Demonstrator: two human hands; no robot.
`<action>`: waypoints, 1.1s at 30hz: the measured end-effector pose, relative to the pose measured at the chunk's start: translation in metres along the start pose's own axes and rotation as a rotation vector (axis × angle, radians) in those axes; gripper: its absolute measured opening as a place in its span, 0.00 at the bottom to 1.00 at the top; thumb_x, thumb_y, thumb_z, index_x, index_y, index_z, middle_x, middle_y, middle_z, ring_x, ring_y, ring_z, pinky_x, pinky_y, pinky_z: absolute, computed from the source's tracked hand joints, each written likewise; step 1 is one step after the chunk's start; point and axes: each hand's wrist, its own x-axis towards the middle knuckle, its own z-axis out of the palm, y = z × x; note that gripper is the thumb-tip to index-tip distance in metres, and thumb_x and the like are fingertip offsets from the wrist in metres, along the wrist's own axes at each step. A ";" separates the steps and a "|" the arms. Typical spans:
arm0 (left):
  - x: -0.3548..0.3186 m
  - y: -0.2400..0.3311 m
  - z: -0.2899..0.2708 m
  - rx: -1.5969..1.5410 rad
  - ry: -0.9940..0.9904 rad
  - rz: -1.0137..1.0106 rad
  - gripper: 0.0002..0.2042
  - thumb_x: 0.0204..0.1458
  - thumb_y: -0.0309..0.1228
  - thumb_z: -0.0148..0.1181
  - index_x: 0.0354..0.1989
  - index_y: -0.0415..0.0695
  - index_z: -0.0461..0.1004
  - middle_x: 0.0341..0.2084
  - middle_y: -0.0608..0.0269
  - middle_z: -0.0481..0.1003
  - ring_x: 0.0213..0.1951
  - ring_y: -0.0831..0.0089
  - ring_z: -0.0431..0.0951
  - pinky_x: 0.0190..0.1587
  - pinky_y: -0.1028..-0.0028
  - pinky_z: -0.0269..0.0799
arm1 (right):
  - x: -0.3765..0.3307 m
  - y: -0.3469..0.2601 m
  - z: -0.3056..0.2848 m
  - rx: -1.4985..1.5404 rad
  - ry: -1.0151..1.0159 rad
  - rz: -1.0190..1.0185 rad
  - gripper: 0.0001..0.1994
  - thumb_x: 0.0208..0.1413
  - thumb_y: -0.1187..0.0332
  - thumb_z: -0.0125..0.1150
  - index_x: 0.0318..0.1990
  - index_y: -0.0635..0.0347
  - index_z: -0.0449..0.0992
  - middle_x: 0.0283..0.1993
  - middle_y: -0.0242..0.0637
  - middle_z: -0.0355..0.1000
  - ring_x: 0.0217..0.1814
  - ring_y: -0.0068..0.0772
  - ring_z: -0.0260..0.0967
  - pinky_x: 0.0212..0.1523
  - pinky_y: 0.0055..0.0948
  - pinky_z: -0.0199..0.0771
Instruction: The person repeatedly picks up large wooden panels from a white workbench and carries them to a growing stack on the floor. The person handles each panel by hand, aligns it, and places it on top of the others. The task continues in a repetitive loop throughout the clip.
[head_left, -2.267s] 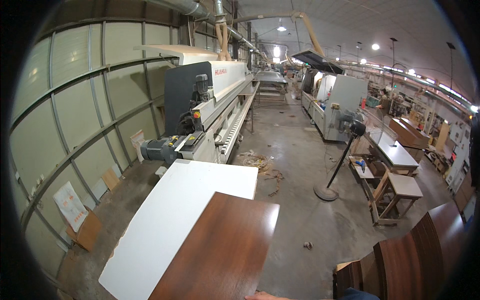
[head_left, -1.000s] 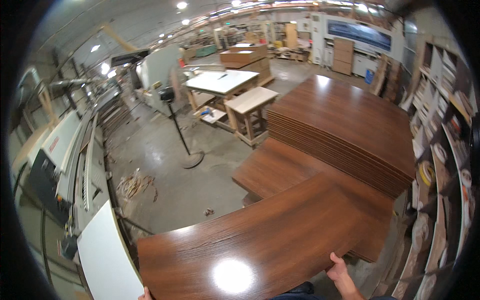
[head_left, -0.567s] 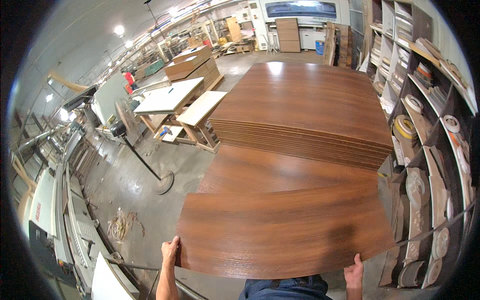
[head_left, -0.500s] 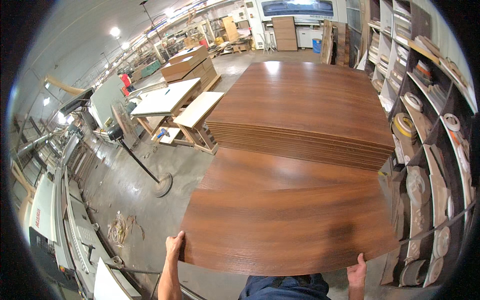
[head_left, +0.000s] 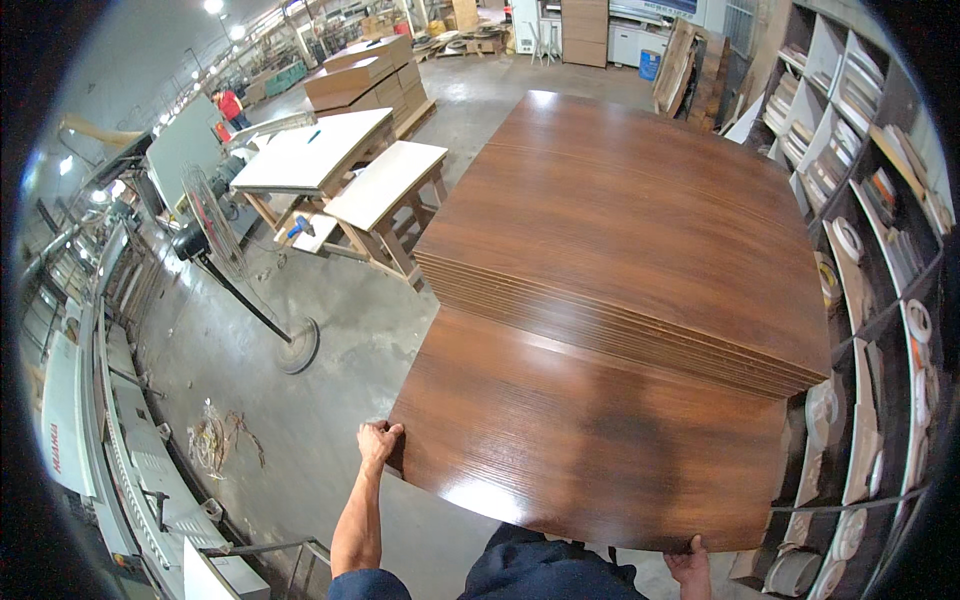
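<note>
A brown wood-grain board (head_left: 560,430) lies in front of me, its far edge against the front of a stack of similar boards (head_left: 620,210). My left hand (head_left: 379,441) is closed on its near left corner, fingers curled over the edge. At the near right corner my right hand (head_left: 688,567) grips the edge, thumb on top and the other fingers partly hidden beneath. The stack stands higher than the held board, and its layered edges (head_left: 600,335) face me.
A shelf rack (head_left: 850,300) with rolls of edge strip lines the right side. At left stand a pedestal fan (head_left: 240,290), white-topped tables (head_left: 315,150) and a long machine (head_left: 130,400). Loose strapping (head_left: 215,440) lies on the floor. A person in red (head_left: 230,105) is far off.
The held board has slid away from me toward the stack, covering the board surface that showed beneath it. Both hands keep their grip. The view has tilted down and turned slightly.
</note>
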 end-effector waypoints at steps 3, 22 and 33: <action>0.016 0.003 0.012 0.000 0.014 0.079 0.30 0.38 0.48 0.68 0.46 0.38 0.75 0.42 0.40 0.73 0.49 0.49 0.71 0.53 0.61 0.66 | 0.015 0.006 -0.003 -0.082 -0.003 0.000 0.25 0.50 0.47 0.61 0.51 0.51 0.68 0.51 0.41 0.70 0.53 0.49 0.66 0.53 0.52 0.67; 0.035 0.053 0.028 -0.158 0.123 0.014 0.23 0.37 0.40 0.71 0.35 0.33 0.75 0.29 0.45 0.77 0.33 0.55 0.76 0.41 0.64 0.71 | 0.015 -0.016 0.008 -0.431 0.017 0.284 0.24 0.58 0.46 0.48 0.49 0.57 0.66 0.28 0.51 0.74 0.31 0.52 0.75 0.34 0.49 0.77; 0.067 0.040 0.035 0.095 0.074 0.153 0.25 0.36 0.47 0.68 0.24 0.32 0.76 0.21 0.41 0.76 0.29 0.49 0.78 0.37 0.59 0.72 | 0.023 -0.181 0.020 -1.373 1.181 -1.035 0.22 0.51 0.55 0.60 0.43 0.67 0.76 0.41 0.56 0.73 0.48 0.54 0.70 0.47 0.46 0.70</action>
